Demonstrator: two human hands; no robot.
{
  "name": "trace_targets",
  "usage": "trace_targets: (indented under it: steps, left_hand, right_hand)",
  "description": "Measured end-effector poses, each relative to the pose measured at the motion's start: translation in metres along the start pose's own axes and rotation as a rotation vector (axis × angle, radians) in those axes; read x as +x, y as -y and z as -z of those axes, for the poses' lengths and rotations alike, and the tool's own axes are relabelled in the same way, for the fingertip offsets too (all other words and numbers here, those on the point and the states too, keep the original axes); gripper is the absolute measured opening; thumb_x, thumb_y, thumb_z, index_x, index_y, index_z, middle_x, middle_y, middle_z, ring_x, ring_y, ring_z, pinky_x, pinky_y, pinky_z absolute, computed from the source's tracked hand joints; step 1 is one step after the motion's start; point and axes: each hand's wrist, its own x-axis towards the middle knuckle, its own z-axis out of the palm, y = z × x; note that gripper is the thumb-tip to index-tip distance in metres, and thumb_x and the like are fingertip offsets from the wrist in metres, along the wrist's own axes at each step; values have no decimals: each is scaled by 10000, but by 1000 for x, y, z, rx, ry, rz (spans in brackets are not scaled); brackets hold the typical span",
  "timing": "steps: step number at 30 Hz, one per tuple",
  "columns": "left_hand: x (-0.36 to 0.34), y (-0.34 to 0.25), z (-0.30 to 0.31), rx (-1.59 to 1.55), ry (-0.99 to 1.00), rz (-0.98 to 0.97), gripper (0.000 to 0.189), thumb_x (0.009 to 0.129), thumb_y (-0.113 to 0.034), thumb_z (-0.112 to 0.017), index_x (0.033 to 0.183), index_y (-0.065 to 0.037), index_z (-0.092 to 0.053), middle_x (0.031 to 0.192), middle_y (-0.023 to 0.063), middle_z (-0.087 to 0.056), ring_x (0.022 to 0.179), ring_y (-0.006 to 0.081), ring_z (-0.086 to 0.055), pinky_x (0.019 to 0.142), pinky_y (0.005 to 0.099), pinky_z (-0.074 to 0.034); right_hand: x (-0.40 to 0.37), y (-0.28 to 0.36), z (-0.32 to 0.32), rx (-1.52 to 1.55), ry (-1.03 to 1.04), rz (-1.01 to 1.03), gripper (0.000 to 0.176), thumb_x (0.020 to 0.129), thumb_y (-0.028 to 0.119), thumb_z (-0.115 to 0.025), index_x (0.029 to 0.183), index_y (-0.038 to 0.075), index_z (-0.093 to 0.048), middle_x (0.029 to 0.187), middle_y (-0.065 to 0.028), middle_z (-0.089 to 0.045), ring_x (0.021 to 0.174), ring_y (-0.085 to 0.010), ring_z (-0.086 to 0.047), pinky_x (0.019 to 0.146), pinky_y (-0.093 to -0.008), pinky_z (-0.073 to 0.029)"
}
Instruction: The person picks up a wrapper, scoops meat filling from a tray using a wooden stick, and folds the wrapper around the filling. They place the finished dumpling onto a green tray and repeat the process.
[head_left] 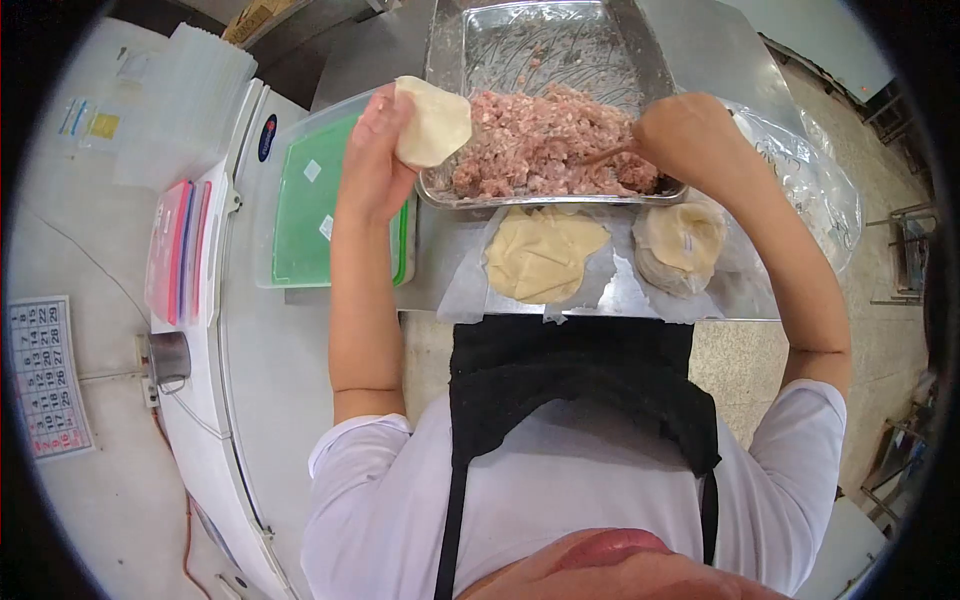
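Observation:
My left hand (378, 150) is raised left of the metal tray (545, 203), its fingers closed on a pale, round dough wrapper (432, 124). Pink minced meat (545, 135) is heaped in the tray's near half. Over the right end of the heap, my right hand (680, 135) grips a thin brown stick-like utensil (603, 156); its tip reaches into the meat. More dough wrappers (545, 255) lie spread on plastic in front of the tray. To their right sits a plastic-wrapped stack of wrappers (680, 245).
A green-lidded container (310, 215) stands left of the tray. Clear plastic bags (815, 190) lie at the right. A white freezer (265, 400) flanks the left side, with pink and blue lids (178, 250) and a metal cup (168, 357) beyond. A metal table (440, 270) bears the tray.

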Motion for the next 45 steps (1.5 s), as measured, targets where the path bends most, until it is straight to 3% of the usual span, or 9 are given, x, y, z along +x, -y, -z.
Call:
trace_targets:
  steps: [6, 8, 14, 22, 28, 30, 37, 42, 45]
  left_hand:
    - [-33, -2, 23, -31, -119, -75, 377, 978, -175, -550, 1303, 0, -475, 1210, 109, -591, 1086, 208, -609, 880, 340, -532]
    - [-39, -1, 32, -194, -107, -89, 378, 988, -193, -533, 1307, 0, -475, 1202, 117, -596, 1100, 238, -609, 872, 350, -539]
    - [-53, 1, 32, 193, -289, -217, 462, 1002, -308, -487, 1297, 48, -480, 1164, 170, -616, 1106, 301, -614, 913, 384, -521]
    - [-73, 4, 50, 95, -279, -165, 387, 942, -253, -623, 1114, 94, -613, 1015, 194, -689, 993, 241, -669, 898, 343, -523]
    - [-78, 1, 42, 211, -261, -130, 363, 958, -239, -601, 1137, 77, -613, 1041, 169, -686, 960, 215, -672, 876, 326, -531]
    - [-79, 4, 48, 110, -321, -145, 352, 966, -225, -587, 1147, 76, -605, 1065, 162, -678, 976, 216, -665, 882, 332, -531]
    - [-64, 17, 37, -171, -519, -266, 407, 1010, -188, -455, 1316, 80, -448, 1308, 205, -541, 1224, 298, -533, 1052, 437, -440]
    - [-38, 41, -19, -499, -281, -106, 520, 1020, -324, -389, 1377, 54, -371, 1388, 207, -462, 1300, 317, -451, 1131, 483, -326]
    - [-19, 38, -49, -685, -98, -4, 645, 1007, -453, -355, 1413, 46, -306, 1451, 223, -374, 1346, 349, -384, 1158, 522, -258]
  right_hand:
    - [-16, 44, -8, 201, -19, 67, 130, 781, 170, -631, 765, 50, -677, 708, -140, -669, 707, -281, -690, 611, -409, -544]
    - [-9, 37, 4, 675, 39, -56, 126, 781, 178, -634, 769, 61, -679, 713, -140, -670, 723, -282, -692, 623, -416, -545]
    - [41, 62, -12, 181, -39, 92, 267, 907, 271, -580, 763, 58, -650, 712, -121, -656, 677, -317, -650, 600, -430, -506]
    - [41, 76, -6, 647, -16, 13, 261, 926, 246, -530, 826, 80, -704, 780, -159, -676, 750, -370, -659, 672, -476, -524]
    - [68, 103, -16, 212, -218, 143, 138, 787, 144, -593, 729, 33, -652, 707, -146, -657, 720, -320, -673, 621, -421, -527]
    - [57, 110, -12, 239, -217, 171, 122, 717, 118, -597, 728, 13, -657, 724, -148, -673, 733, -300, -684, 619, -402, -530]
    - [35, 84, -18, 877, -35, -89, 279, 916, 276, -575, 900, 28, -701, 712, -183, -634, 648, -283, -633, 620, -386, -500]
    - [30, 66, -22, 1476, -141, -209, 329, 956, 306, -566, 1132, 48, -667, 636, -110, -570, 575, -184, -526, 580, -352, -443]
    - [26, 75, -44, 1277, -374, -164, 322, 962, 286, -559, 1179, 67, -652, 753, -124, -660, 663, -255, -611, 650, -374, -483]
